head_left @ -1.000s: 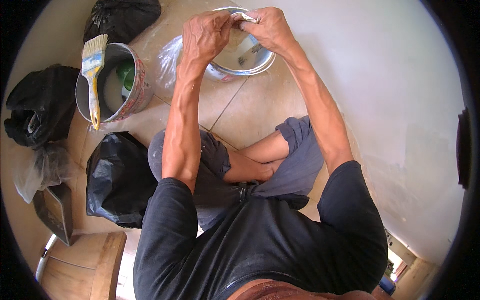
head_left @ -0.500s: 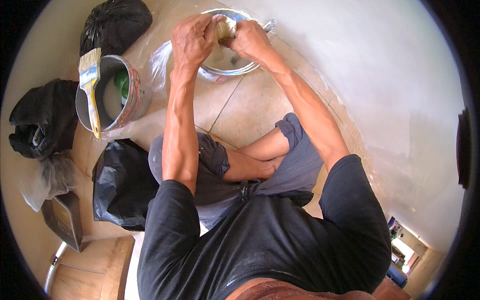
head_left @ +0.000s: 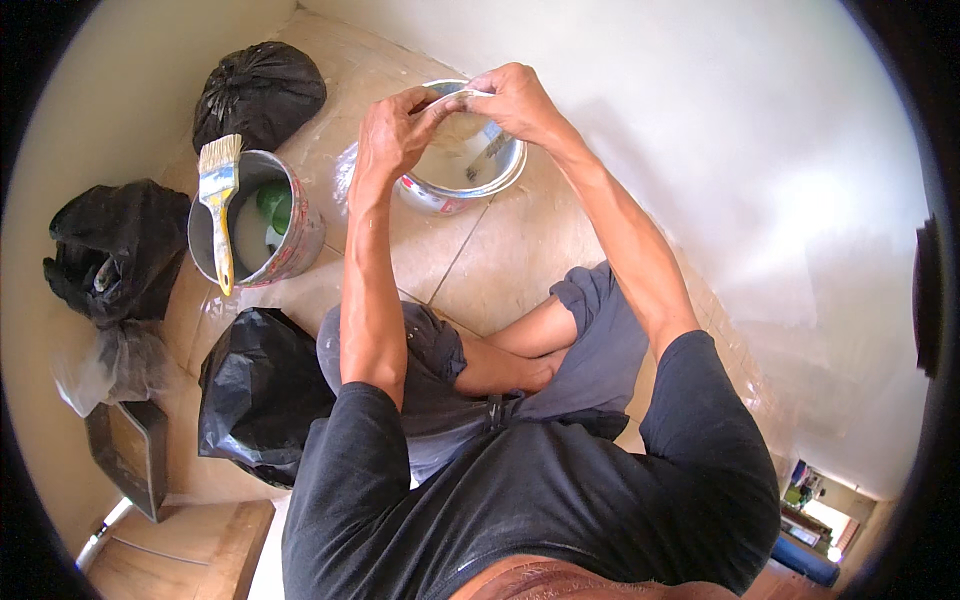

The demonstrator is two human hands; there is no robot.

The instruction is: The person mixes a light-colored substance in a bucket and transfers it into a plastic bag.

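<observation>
Both my hands are raised over a paint bucket [head_left: 440, 200] with a pale milky liquid in it. Between them they pinch a thin whitish piece of material [head_left: 470, 93], stretched from one hand to the other; I cannot tell whether it is cloth or plastic. My left hand [head_left: 393, 138] grips its left end with fingers closed. The right end is in my right hand [head_left: 515, 100], also closed. A flat tool with a blue-and-white part and a dark end [head_left: 490, 147] leans inside the bucket, its kind unclear.
At left, a grey bucket [head_left: 305, 235] holds whitish liquid and a green object [head_left: 273, 204]; a flat paintbrush [head_left: 222, 205] rests across its rim. Black bags [head_left: 260, 95] lie around it. A dark tray [head_left: 128, 450] sits lower left. A white wall [head_left: 720, 150] curves along the right.
The pale material was bunched between my hands and is now a thin stretched strip. My right hand has risen relative to the bucket, uncovering the tool inside. The whole view has shifted.
</observation>
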